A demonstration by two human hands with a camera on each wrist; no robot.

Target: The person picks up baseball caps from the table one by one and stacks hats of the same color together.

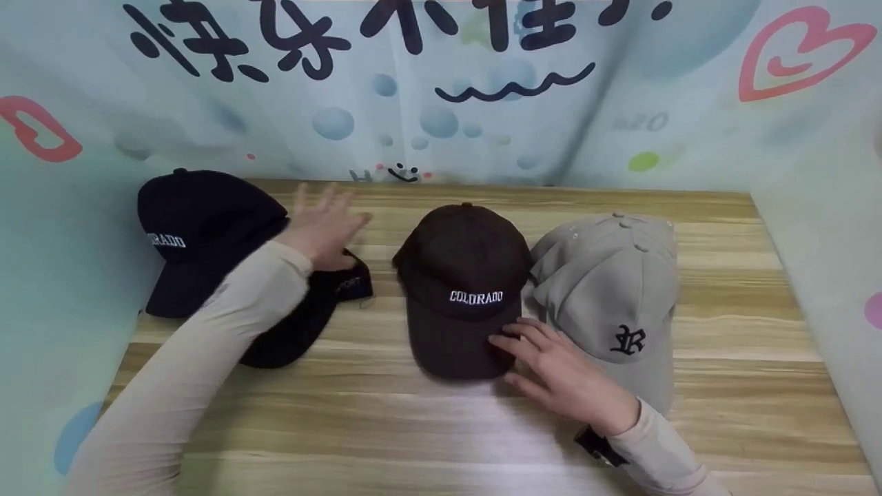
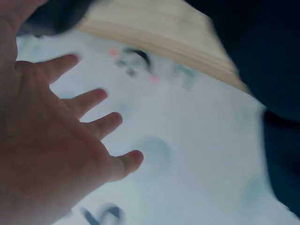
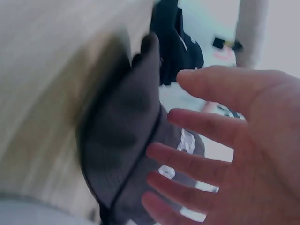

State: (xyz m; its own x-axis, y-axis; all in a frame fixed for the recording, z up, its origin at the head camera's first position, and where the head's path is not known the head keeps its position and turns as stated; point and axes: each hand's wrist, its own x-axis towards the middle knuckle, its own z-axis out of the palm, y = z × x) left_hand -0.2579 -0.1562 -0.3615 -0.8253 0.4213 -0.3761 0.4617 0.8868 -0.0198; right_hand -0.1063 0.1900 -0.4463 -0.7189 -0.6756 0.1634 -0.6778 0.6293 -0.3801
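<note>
My left hand (image 1: pixel 324 231), fingers spread and nothing in its grasp, hovers by the right edge of the navy cap (image 1: pixel 207 207) with white lettering. A black cap (image 1: pixel 289 337) lies partly under my left forearm, its lettered strap showing below the hand. In the left wrist view, a blurred dark cap (image 2: pixel 262 61) fills the right side. Over the right edge of the brim of the dark brown COLORADO cap (image 1: pixel 465 255) are the loosely extended fingers of my right hand (image 1: pixel 561 375). A grey cap (image 1: pixel 606 275) with a black letter sits beside it, its brim partly behind that hand.
The caps lie on a wood-grain table (image 1: pixel 386 441). A pale printed curtain (image 1: pixel 275 131) with dark writing rises behind its back edge, and pale panels (image 1: pixel 820 172) flank both sides. A black strap (image 1: pixel 599 444) is around my right wrist.
</note>
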